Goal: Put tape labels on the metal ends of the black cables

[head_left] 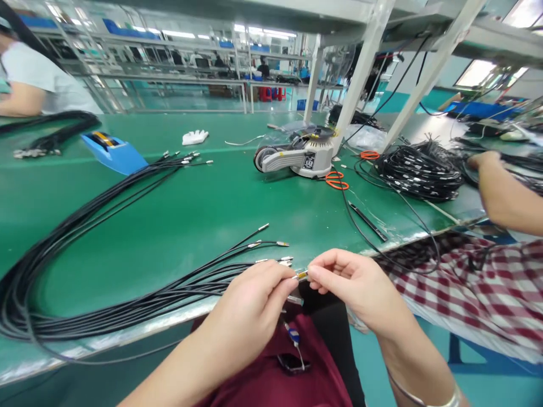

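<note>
My left hand (254,299) is closed in a pinch on a black cable's end. My right hand (360,288) pinches the other side of the small metal connector (302,275), which shows a gold-yellow band between my fingertips. Beside my left hand, a bundle of black cables (169,297) lies along the front edge of the green table (237,203), curving round at the left. Several of its silver-tipped ends stick out just beyond my fingers. The bundle's other ends (182,161) lie farther back.
A grey tape dispenser (311,158) stands mid-table near orange-handled scissors (337,181). A black cutter knife (368,221) lies to the right, before a big cable coil (419,169). A blue tape holder (114,152) and white glove (195,137) lie behind. A co-worker's arm (509,192) reaches in at right.
</note>
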Tool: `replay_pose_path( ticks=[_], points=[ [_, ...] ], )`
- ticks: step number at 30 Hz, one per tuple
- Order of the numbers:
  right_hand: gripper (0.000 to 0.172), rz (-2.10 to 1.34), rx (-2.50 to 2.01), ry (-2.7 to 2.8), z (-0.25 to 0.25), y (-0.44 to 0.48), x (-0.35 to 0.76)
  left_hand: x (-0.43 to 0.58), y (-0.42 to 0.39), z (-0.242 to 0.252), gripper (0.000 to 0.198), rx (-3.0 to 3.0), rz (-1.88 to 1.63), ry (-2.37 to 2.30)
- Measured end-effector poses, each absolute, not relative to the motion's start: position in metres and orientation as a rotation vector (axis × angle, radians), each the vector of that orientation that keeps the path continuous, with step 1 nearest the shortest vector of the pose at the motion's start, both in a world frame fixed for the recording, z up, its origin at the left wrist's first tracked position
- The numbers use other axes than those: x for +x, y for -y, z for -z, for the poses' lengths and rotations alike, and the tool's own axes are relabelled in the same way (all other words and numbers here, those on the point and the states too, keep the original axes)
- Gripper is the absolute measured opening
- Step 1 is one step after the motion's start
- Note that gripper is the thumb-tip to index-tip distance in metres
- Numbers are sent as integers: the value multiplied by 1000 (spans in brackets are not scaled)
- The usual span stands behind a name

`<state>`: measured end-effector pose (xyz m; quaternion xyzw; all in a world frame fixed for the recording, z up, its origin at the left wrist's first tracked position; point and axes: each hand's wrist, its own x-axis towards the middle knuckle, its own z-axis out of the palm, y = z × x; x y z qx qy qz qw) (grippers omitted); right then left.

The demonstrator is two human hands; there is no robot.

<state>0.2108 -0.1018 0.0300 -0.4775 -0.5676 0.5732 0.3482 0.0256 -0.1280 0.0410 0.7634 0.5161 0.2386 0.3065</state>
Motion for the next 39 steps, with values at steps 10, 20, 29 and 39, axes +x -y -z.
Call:
replay_pose_path(
  ticks=[10,20,29,39],
  points=[
    [19,-1439,-1292,1660,-34,97,219,29,126,-40,25,1887,-618,-1327],
    [17,-1456,-1266,1603,-24,101,203,26,119,-34,26,1885,-651,-1330],
    [21,-1475,-1246,1546,-21,98,203,25,120,-34,31,1986,-574,-1346],
    [17,-1630,-1265,1492,-2,114,201,18,132,-24,27,2054,-466,-1317]
  ],
)
